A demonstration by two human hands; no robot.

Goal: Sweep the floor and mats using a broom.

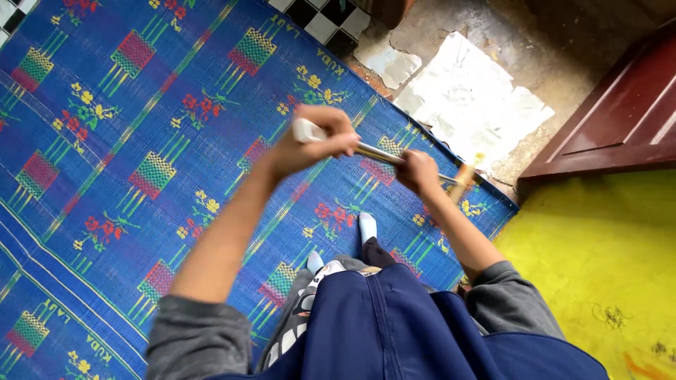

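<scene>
Sweeping | left hand [310, 148] clenched on white end of broom handle [373, 151], right hand [417, 172] wrapped lower down | broom head (mostly hidden) at edge of blue woven mat [141, 141] | judgement: keep strokes short, low, toward concrete floor [472, 105]

Both hands [366, 158] closed (fists), forearms outstretched, left [313, 144] higher, right [417, 172] lower
</scene>
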